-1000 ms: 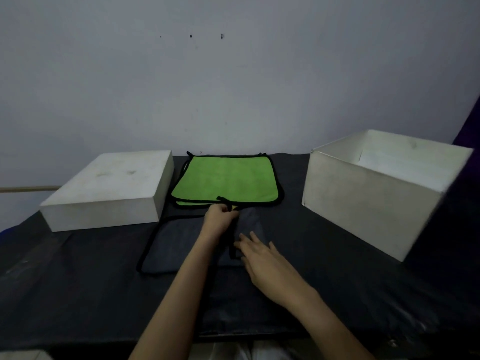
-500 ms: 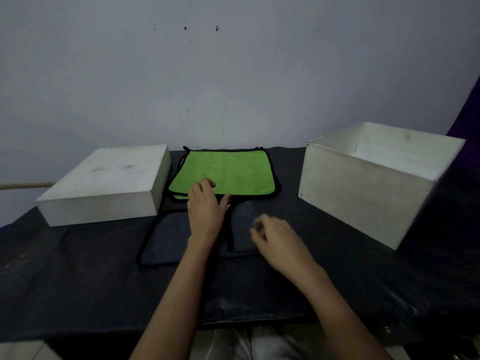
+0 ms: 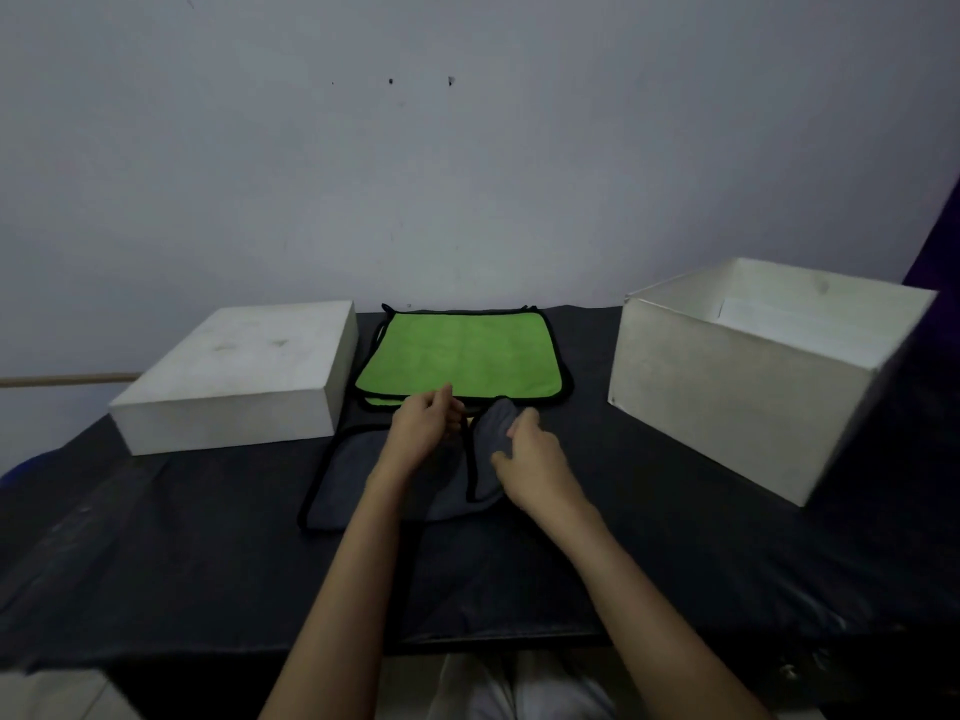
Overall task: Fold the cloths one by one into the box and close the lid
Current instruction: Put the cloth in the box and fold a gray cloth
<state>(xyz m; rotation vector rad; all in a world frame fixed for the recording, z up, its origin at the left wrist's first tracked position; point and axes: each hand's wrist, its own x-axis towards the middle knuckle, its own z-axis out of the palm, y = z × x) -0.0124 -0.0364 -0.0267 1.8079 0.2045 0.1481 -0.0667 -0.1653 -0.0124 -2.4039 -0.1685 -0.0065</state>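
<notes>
Dark grey soft cloth with black piped edge (image 3: 363, 475) lies flat on black table cover (image 3: 156, 553), centre of frame, partly folded, right part lifted. Right hand (image 3: 530, 459) pinches raised grey fold near its top edge. Left hand (image 3: 423, 428) curled at cloth's far edge; whether it grasps anything, cannot tell. Green cloths with black trim (image 3: 462, 356) stacked just beyond. Open white box (image 3: 727, 387) at right; white lid (image 3: 239, 376) at left. Judgement: cloth light, limp, droops; best taken at corners or piped edge.
</notes>
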